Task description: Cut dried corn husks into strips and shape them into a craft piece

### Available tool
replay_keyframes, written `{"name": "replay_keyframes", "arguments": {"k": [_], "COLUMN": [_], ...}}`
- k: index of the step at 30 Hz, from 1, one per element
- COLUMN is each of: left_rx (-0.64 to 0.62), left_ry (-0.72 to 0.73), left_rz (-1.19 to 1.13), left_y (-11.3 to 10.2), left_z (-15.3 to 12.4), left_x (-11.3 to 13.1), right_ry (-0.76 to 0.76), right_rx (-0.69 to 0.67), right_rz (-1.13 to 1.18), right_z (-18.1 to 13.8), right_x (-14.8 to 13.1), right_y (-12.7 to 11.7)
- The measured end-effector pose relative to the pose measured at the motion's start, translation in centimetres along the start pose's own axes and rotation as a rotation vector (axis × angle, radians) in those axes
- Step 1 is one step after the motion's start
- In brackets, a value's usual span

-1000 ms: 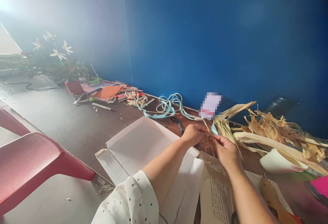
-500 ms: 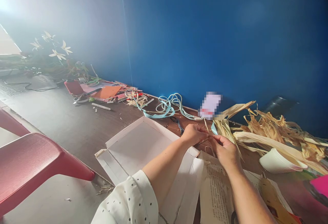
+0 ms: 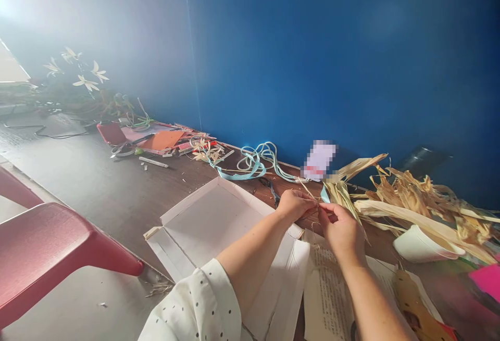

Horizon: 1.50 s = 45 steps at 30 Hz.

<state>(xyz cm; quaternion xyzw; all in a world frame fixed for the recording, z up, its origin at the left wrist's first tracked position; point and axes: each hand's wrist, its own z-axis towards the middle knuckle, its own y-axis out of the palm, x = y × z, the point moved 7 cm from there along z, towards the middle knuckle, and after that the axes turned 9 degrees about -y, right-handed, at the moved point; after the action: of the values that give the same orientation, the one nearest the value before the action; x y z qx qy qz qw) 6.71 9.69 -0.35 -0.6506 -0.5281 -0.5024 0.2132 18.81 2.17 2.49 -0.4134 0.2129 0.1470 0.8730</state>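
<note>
My left hand (image 3: 296,205) and my right hand (image 3: 344,229) meet with fingertips pinched together above the dark table. A thin pale strip (image 3: 307,187), apparently dried husk, sticks up from between them. Most of it is hidden by the fingers. Beyond my right hand lie the dried corn husks (image 3: 369,211). Dark-handled scissors (image 3: 273,191) rest just past my left hand. Beneath my left forearm is a white cardboard box lid (image 3: 211,213). Printed pages (image 3: 328,289) lie under my right wrist.
A white cup (image 3: 424,244) lies tipped at the right. Pale blue cord (image 3: 269,151), small husk flowers (image 3: 207,149) and orange paper (image 3: 162,139) line the back by the blue wall (image 3: 312,60). A red stool (image 3: 50,247) stands at the left.
The pale strip between my fingers leans further to the left than before. My right hand has turned slightly; both hands stay pinched together in nearly the same place.
</note>
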Motion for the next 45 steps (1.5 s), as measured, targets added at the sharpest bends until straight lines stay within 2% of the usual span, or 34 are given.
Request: {"name": "replay_keyframes", "arguments": {"k": [8,19,26,32,36,41,45], "left_rx": [-0.010,0.020,0.021,-0.018,0.024,0.084,0.133], "left_ry": [-0.071,-0.078,-0.082,-0.062,-0.001,0.075,0.129], "left_rz": [-0.110,-0.148,-0.157,-0.138,-0.066,0.111,0.320], "left_y": [0.0,-0.5,-0.6,-0.4,-0.5,-1.1,-1.7], "left_z": [-1.3,-1.2,-1.1,-1.7,-1.6,-0.9,-0.8], "left_x": [0.6,0.7,0.9,1.3,1.5,1.6,2.0], "right_ry": [-0.175,-0.218,-0.231,-0.217,-0.189,-0.110,0.008], "right_rx": [0.031,0.003,0.009,0.024,0.025,-0.001,-0.083], "right_rz": [-0.176,-0.327,-0.356,-0.333,-0.275,-0.126,0.023], "right_z": [0.0,-0.1,-0.2,-0.3,-0.3,-0.3,-0.4], "right_x": [-2.2,-3.3,-3.1,-2.7,-2.8,-2.6,-0.8], "right_y": [-0.6,-0.7,-0.5,-0.6,-0.5,0.0,1.0]}}
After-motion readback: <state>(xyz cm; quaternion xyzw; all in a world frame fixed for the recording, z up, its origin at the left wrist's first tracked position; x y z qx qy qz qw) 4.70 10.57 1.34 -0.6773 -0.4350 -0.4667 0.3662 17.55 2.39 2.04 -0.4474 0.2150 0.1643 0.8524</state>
